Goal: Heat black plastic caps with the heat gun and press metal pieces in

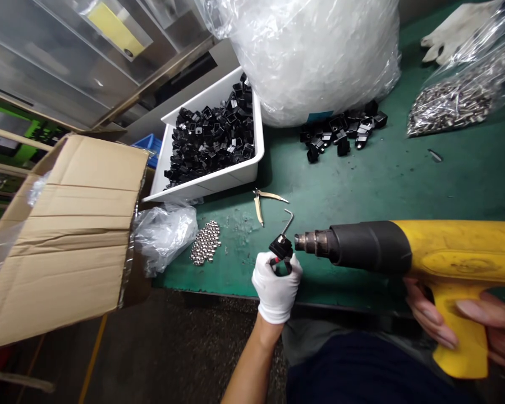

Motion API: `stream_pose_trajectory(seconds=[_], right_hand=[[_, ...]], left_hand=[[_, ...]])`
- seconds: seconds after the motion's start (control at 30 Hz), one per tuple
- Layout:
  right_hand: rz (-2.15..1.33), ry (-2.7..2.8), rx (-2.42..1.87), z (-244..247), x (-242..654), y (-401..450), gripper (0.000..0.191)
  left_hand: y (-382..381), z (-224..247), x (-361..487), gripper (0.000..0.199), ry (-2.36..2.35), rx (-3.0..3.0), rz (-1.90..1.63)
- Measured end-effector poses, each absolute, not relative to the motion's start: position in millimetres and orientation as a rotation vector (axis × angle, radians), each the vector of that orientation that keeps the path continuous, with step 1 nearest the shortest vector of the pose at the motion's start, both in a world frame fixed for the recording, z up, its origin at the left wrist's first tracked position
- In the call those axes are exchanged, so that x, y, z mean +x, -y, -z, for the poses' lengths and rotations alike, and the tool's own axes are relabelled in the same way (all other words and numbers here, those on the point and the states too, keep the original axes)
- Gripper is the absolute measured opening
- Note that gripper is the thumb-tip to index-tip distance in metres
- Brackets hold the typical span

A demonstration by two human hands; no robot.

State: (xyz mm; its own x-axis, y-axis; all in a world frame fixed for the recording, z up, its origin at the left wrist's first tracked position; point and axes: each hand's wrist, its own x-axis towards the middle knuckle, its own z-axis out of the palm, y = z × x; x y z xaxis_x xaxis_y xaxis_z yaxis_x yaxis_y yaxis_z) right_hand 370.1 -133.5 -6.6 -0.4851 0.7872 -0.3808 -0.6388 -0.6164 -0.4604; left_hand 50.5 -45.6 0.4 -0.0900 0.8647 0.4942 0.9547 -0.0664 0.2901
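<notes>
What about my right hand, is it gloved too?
No, the right hand is bare as it grips the yellow heat gun, while the left hand wears a white glove.

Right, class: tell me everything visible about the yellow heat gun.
The heat gun has a smudged yellow, plastic-looking body, a black front sleeve and a stepped, discoloured metal nozzle. The bare right hand grips its handle. It lies roughly level across the picture, nozzle pointing left, close to the black part in the gloved left hand. Its rear runs out of frame.
</notes>
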Motion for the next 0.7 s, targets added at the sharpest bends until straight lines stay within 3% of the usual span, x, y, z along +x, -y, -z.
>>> stream_pose_trajectory(seconds=[0.7], right_hand=[[-2.133, 0.304, -0.737, 3.6, 369.9, 132.4, 0.04]], left_hand=[[44.9, -2.6, 52.2, 0.032, 1.953, -2.042, 0.878]])
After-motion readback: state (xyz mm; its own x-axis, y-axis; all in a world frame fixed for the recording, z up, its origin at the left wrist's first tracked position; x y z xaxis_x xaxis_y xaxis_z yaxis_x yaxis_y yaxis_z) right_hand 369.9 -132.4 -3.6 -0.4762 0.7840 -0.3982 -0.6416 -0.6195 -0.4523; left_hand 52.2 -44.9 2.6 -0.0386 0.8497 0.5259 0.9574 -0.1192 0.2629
